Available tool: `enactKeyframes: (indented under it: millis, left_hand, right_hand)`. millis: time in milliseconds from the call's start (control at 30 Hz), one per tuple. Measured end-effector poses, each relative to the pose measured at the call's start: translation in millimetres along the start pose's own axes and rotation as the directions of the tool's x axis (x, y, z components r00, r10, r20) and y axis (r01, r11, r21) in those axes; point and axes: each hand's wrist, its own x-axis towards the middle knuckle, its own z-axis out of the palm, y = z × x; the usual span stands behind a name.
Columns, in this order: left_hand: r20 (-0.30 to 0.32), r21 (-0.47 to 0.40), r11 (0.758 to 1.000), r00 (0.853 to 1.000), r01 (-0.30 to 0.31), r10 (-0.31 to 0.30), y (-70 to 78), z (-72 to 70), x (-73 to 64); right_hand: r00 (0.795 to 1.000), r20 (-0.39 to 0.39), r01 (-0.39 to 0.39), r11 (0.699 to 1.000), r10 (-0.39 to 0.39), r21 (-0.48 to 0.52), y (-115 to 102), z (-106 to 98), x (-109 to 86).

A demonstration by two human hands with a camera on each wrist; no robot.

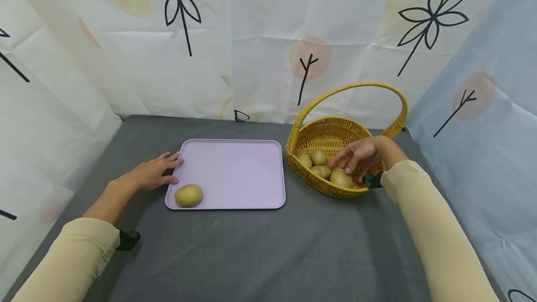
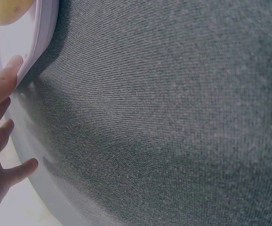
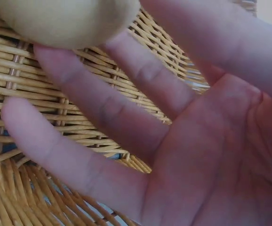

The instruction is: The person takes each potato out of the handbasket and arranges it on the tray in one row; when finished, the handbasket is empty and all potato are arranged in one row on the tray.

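A potato [image 1: 188,195] lies in the near left corner of the pale purple tray [image 1: 235,176]. My left hand [image 1: 150,171] rests at the tray's left edge, fingers spread; in the left wrist view, the thumb [image 2: 6,82] touches the rim. On the right, my right hand [image 1: 359,154] reaches inside a yellow wicker basket [image 1: 331,191], which holds several potatoes [image 1: 319,157]. The right wrist view has its fingers [image 3: 98,108] extended and loosely spread, with fingertips against or just under one potato [image 3: 70,21]. No grip around that potato shows.
The basket's tall arched handle [image 1: 356,86] rises above the right forearm. A dark grey cloth [image 1: 251,246] covers the table. White printed curtains [image 1: 260,59] hang behind and at both sides.
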Motion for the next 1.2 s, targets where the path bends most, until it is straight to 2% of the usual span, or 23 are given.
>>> enactKeyframes:
  millis: [233, 467, 667, 900, 1133, 1200]
  left_hand:
    - [0.0, -0.006, 1.0, 1.0, 0.001, -0.001, 2.1, 0.6, 0.5]
    - [-0.001, -0.004, 1.0, 1.0, 0.006, -0.006, 1.9, 1.0, 1.2]
    - [0.002, 0.006, 1.0, 1.0, -0.001, 0.001, 0.5, 1.7, 2.7]
    - [0.003, 0.0, 1.0, 1.0, 0.005, -0.005, -0.1, 1.7, 2.4]
    - [0.001, 0.003, 1.0, 1.0, 0.013, -0.013, -0.1, 1.6, 1.7]
    - [0.002, 0.001, 1.0, 1.0, 0.014, -0.014, 0.7, 1.5, 1.4]
  right_hand:
    - [0.998, -0.033, -0.06, 0.993, 0.057, -0.102, -3, 4, 0.5]
    - [0.997, -0.038, -0.072, 0.983, 0.067, -0.17, -6, 6, -0.8]
    - [0.998, -0.012, -0.06, 0.988, 0.059, -0.143, -8, 5, -0.9]
    - [0.999, 0.039, -0.001, 0.985, 0.008, -0.173, -11, 4, -2.5]
    - [0.997, -0.04, 0.06, 0.972, -0.071, -0.226, -15, 9, -16.0]
    - [0.991, -0.077, 0.085, 0.958, -0.109, -0.272, -16, 10, -22.1]
